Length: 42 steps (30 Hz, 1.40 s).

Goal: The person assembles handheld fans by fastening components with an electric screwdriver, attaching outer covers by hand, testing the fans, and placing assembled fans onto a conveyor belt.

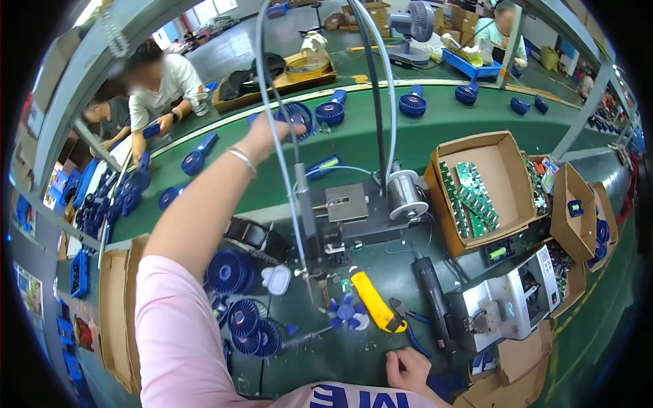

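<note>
My left hand [264, 138] reaches across to the green conveyor belt, its fingers closed on the rim of a blue handheld fan [297, 117]. A silver bangle circles that wrist. Close to my body, my right hand [410, 369] rests in a loose fist with nothing visible in it. Between it and the soldering stand [314, 255] lie a yellow-handled cutter [375, 302], pliers [403, 314] and a blue fan blade [346, 311]. A black electric screwdriver [435, 299] lies to their right. Blue fan housings [231, 270] sit beneath my left forearm.
More handheld fans [412, 103] line the belt. A solder wire spool [407, 197] stands behind the bench middle. At right are a cardboard box [507, 177] of green circuit boards [476, 194] and a grey-white machine [507, 299]. A co-worker [166, 88] handles fans at far left.
</note>
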{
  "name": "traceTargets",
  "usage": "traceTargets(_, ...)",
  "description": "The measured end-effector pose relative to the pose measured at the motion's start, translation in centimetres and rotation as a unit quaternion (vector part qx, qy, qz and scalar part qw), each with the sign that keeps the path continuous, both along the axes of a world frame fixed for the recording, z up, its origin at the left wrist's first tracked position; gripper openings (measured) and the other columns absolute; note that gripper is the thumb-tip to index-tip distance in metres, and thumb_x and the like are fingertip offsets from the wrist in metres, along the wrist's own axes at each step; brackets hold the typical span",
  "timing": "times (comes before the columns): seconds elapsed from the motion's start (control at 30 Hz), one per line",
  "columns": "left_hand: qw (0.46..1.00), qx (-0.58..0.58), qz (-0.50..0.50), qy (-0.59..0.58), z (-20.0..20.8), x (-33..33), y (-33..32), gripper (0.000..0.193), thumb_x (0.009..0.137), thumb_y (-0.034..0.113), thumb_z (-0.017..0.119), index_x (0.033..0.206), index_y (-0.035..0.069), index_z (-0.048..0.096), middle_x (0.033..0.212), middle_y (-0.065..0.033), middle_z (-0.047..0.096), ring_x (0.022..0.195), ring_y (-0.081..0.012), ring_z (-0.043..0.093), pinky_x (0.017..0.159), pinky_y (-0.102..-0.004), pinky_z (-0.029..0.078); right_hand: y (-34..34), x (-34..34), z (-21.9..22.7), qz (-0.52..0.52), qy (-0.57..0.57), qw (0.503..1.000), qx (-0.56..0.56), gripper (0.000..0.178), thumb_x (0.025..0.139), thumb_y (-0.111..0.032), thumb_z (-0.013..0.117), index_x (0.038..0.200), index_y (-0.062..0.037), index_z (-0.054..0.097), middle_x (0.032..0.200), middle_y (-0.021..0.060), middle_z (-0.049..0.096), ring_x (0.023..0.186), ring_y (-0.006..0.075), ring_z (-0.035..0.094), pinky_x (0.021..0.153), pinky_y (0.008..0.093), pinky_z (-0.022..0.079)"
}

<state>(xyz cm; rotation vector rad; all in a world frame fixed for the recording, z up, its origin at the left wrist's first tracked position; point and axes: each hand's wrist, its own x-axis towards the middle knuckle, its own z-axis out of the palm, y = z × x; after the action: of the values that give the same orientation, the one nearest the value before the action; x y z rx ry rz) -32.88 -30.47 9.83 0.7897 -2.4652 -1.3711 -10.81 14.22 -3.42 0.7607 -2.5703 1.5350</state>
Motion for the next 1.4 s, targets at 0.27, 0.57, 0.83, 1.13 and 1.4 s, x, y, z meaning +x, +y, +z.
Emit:
traceTargets(0.27,0.976,-0.018,0.122,0.18,10.4,18.9,0.9,0.044,0.075,0.028,0.075,0.107,0.004,0.056,0.094,-0.0018,0.064,0.079,-0.0089,0.058,0.071,-0.025,0.044,0.5,0.7,0.6,0.028,-0.006,0.999,-0.024,0.012,0.079,-0.003,0.061,0.068,0.0007,0.058,0.059,0.0127,0.051,0.049,0.0261,0.05,0.045,0.0361,0.037)
traceTargets(0.57,0.948,-0.022,0.123,0.292,14.0,35.5,11.9,0.04,0.079,0.016,0.069,0.113,0.001,0.055,0.102,-0.0044,0.062,0.095,-0.013,0.059,0.088,-0.0281,0.045,-1.2,2.2,4.7,0.086,-0.006,0.989,-0.116,0.009,0.081,0.006,0.059,0.088,0.0019,0.062,0.075,0.0112,0.059,0.053,0.0154,0.054,0.047,0.0258,0.041)
traceTargets(0.83,0.936,0.251,0.073,0.236,5.4,41.7,22.4,0.06,0.069,0.016,0.074,0.12,-0.002,0.05,0.108,-0.0106,0.061,0.098,-0.0192,0.059,0.091,-0.0327,0.045,-6.2,5.1,10.5,0.305,0.112,0.943,-0.073,0.039,0.085,-0.014,0.062,0.119,0.0016,0.053,0.12,0.0201,0.053,0.108,0.0371,0.051,0.094,0.0394,0.04)
traceTargets(1.13,0.887,0.457,0.055,0.039,-6.4,45.1,26.5,0.052,0.079,0.013,0.068,0.124,0.0,0.046,0.117,-0.0085,0.055,0.106,-0.0196,0.054,0.095,-0.0325,0.041,-0.9,6.1,9.4,0.293,-0.232,0.925,-0.061,0.014,0.087,-0.013,0.061,0.086,0.0006,0.062,0.064,0.0083,0.06,0.056,0.0107,0.054,0.054,0.0266,0.044)
traceTargets(1.4,0.976,0.066,-0.156,0.134,-4.2,41.9,28.5,0.018,0.08,0.0,0.054,0.097,-0.003,0.06,0.103,-0.0152,0.06,0.093,-0.0255,0.059,0.083,-0.0319,0.046,0.3,6.3,11.6,0.357,-0.032,0.932,-0.052,0.007,0.084,-0.006,0.058,0.087,0.0001,0.06,0.081,0.0137,0.053,0.073,0.0331,0.058,0.065,0.0396,0.047)
